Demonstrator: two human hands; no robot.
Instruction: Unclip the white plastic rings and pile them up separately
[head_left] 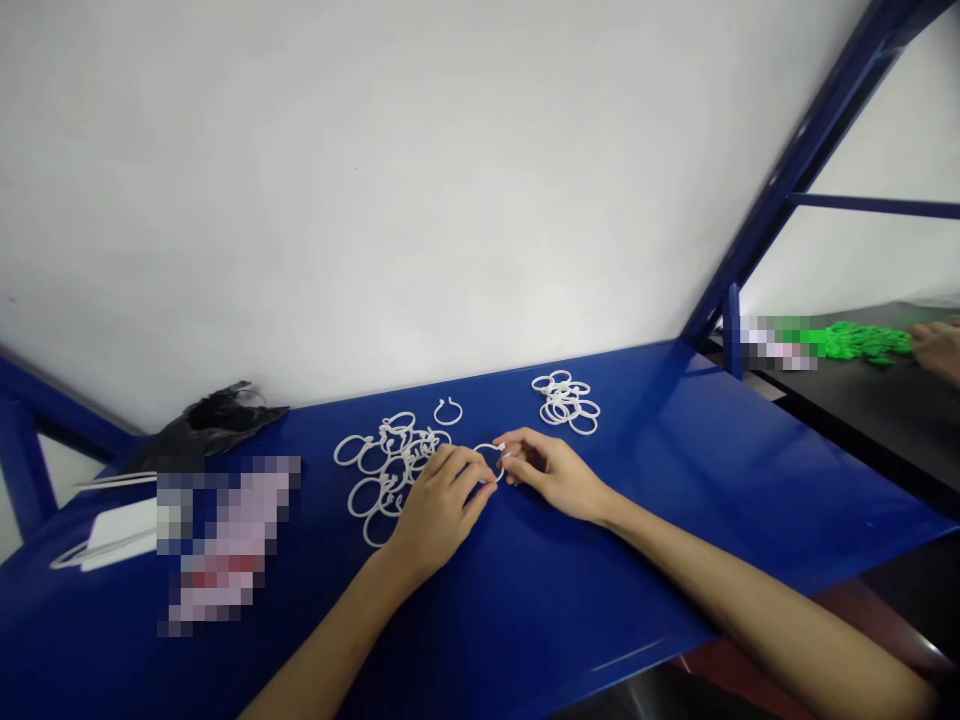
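Between my two hands is a white plastic ring with a small clasp at its right side. My left hand pinches its lower left edge, and the fingers of my right hand close on the clasp end. Beside and partly under my left hand lies a heap of white rings, several with gaps at their clasps. One open white ring sits apart behind the heap. Beyond my right hand is a smaller pile of white rings.
The blue table meets a white wall. At the left lie a black plastic bag, a white card and a blurred-out pinkish item. On a dark table at the right are green pieces and another person's hand.
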